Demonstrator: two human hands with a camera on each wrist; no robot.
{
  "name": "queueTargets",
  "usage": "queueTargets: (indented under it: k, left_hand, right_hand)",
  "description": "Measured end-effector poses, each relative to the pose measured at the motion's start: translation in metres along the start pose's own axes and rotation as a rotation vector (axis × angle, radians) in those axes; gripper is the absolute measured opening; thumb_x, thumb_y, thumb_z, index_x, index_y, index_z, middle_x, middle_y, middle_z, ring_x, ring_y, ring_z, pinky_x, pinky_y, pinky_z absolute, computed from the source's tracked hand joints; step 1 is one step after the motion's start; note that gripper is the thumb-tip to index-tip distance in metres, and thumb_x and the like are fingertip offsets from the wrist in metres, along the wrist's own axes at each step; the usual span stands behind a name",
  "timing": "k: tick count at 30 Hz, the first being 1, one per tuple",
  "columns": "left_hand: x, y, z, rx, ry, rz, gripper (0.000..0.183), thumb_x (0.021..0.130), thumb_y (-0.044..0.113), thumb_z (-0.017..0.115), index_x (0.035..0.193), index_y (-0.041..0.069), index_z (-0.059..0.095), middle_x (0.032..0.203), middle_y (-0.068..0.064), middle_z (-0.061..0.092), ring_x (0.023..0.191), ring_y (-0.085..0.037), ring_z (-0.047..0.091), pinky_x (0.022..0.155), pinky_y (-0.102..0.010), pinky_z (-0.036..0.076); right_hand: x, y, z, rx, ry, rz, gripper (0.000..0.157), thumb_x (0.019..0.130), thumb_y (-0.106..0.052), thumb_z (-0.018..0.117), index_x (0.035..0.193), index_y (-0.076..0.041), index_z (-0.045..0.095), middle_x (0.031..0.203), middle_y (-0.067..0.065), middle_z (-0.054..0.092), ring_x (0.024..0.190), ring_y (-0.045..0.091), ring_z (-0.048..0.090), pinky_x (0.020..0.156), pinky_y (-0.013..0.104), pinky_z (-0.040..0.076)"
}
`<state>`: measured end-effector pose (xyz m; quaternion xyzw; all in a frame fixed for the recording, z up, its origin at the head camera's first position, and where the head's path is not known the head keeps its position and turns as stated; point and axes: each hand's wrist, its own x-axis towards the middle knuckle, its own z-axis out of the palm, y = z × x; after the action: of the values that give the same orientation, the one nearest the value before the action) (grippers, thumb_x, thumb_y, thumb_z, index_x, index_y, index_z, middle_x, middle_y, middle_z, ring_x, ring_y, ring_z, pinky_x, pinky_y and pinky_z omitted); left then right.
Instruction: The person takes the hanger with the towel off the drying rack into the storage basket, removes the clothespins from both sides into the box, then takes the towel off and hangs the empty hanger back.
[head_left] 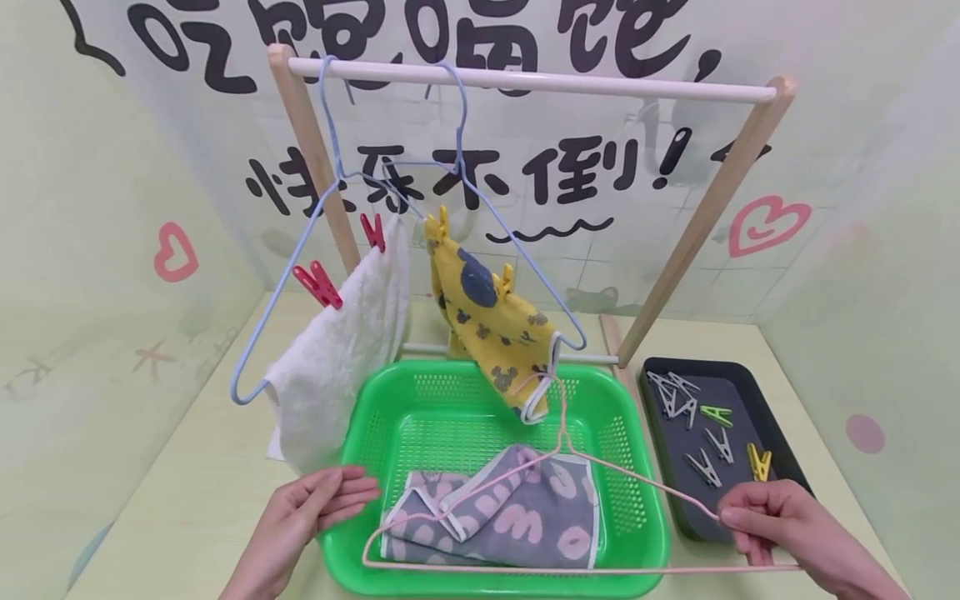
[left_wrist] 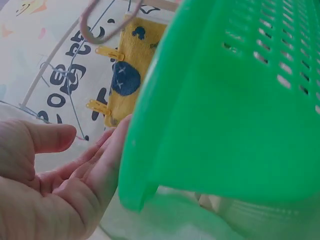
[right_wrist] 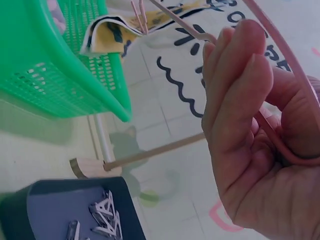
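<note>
My right hand [head_left: 776, 521] grips one end of a pink wire hanger [head_left: 637, 477], which spans the front of the green basket [head_left: 654, 533]. The fingers curl round the wire in the right wrist view. At the basket's left rim, my left hand [head_left: 311, 508] holds nothing, its fingers fairly straight and thumb apart in the left wrist view. Inside the basket lies a grey towel with pink patterns [head_left: 517, 521], partly folded over, behind the hanger. A yellow towel [head_left: 487, 325] and a white towel [head_left: 337, 358] hang from blue hangers [head_left: 517, 242] by clothespins.
A wooden rack with a white rail [head_left: 562, 81] stands behind the basket, bearing both blue hangers. On the right, a dark tray [head_left: 738, 383] contains several clothespins [head_left: 705, 468]. Red clothespins [head_left: 318, 285] grip the white towel, yellow ones the other. A lettered wall backs the table.
</note>
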<state>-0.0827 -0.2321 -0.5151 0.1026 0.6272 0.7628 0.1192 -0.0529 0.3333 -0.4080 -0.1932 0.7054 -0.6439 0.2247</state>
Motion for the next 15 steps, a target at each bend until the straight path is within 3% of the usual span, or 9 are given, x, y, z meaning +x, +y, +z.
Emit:
queueTargets:
  k: [4,8,10,13,15]
  left_hand:
    - [-0.003,-0.017,-0.016,0.059,0.164,-0.01,0.038,0.101,0.02,0.045,0.125,-0.009,0.052,0.115,-0.024,0.062,0.106,-0.033,0.061,0.088,-0.039,0.051]
    - [-0.007,-0.019,-0.022,0.13,0.3,0.009,0.036,0.099,0.02,0.05,0.124,-0.005,0.054,0.115,-0.02,0.063,0.106,-0.028,0.061,0.09,-0.034,0.051]
    - [-0.009,-0.013,-0.021,0.15,0.311,0.043,0.034,0.099,0.017,0.05,0.124,-0.005,0.054,0.116,-0.017,0.064,0.105,-0.024,0.062,0.09,-0.03,0.051]
    - [-0.014,0.012,-0.006,0.179,0.341,0.096,0.028,0.098,0.011,0.05,0.119,-0.007,0.057,0.111,-0.01,0.067,0.1,-0.018,0.065,0.087,-0.024,0.053]
    - [-0.016,0.029,0.005,0.179,0.356,0.139,0.024,0.097,0.006,0.05,0.115,-0.007,0.059,0.107,-0.006,0.069,0.096,-0.014,0.066,0.084,-0.021,0.054]
  right_hand:
    - [-0.013,0.0,-0.008,0.004,-0.004,0.027,0.035,0.094,0.015,0.037,0.095,-0.005,0.065,0.065,0.013,0.06,0.05,0.017,0.059,0.041,0.031,0.05]
    - [-0.024,-0.001,-0.018,-0.029,-0.001,0.046,0.035,0.095,0.015,0.035,0.095,-0.005,0.065,0.065,0.014,0.059,0.05,0.025,0.055,0.04,0.034,0.049]
    - [-0.031,-0.002,-0.023,-0.038,0.002,0.05,0.036,0.095,0.014,0.035,0.095,-0.005,0.065,0.065,0.014,0.059,0.05,0.026,0.054,0.041,0.033,0.05]
    - [-0.042,-0.004,-0.031,-0.04,0.012,0.06,0.037,0.096,0.014,0.035,0.096,-0.007,0.065,0.065,0.013,0.059,0.05,0.025,0.054,0.042,0.031,0.052]
    - [-0.051,-0.004,-0.036,-0.047,0.032,0.02,0.04,0.094,0.016,0.034,0.098,-0.007,0.066,0.064,0.012,0.059,0.048,0.025,0.052,0.038,0.032,0.049]
